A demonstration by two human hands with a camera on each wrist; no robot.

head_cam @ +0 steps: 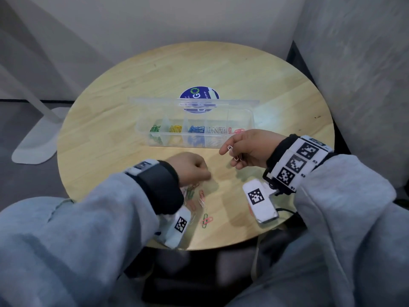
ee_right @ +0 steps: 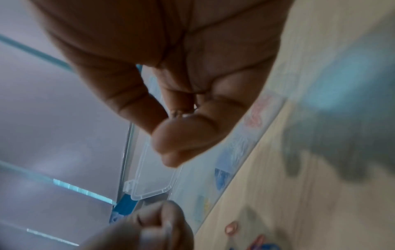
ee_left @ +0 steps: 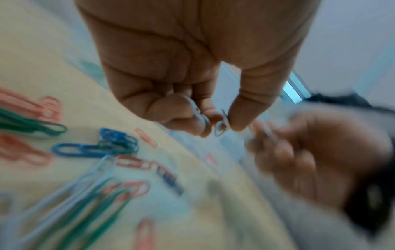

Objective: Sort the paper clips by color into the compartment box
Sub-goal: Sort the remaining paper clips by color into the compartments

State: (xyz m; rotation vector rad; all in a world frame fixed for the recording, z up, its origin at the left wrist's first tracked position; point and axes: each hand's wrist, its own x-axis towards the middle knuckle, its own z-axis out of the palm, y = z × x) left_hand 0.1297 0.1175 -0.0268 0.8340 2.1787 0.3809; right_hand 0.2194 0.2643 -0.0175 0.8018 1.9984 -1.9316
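here, both hands above the loose clips, box open behind

here, your round wooden table (head_cam: 155, 69) carries everything, with a pale wall panel (head_cam: 365, 63) close on the right and a white stand foot (head_cam: 35, 142) on the floor to the left. the clear compartment box (head_cam: 251, 120) sits mid-table with its lid (head_cam: 155, 102) standing open at the back, partly covering a blue round sticker (head_cam: 199, 93). from left to right its compartments hold green (head_cam: 155, 129), yellow (head_cam: 175, 129), blue (head_cam: 196, 129), white (head_cam: 215, 130) and pink clips (head_cam: 236, 130).

your right hand (head_cam: 250, 149) hangs just in front of the box's pink end, fingers curled round a few pale clips (head_cam: 235, 154); their exact colour is hard to tell. your left hand (head_cam: 191, 168) is nearer you, fingers bunched, pinching a whitish clip (ee_left: 222, 126) between thumb and fingertip in the left wrist view. beneath and behind it lie the unsorted clips (head_cam: 204, 219), pink, green, blue and white mixed; your left sleeve (head_cam: 88, 218) hides part of that pile.
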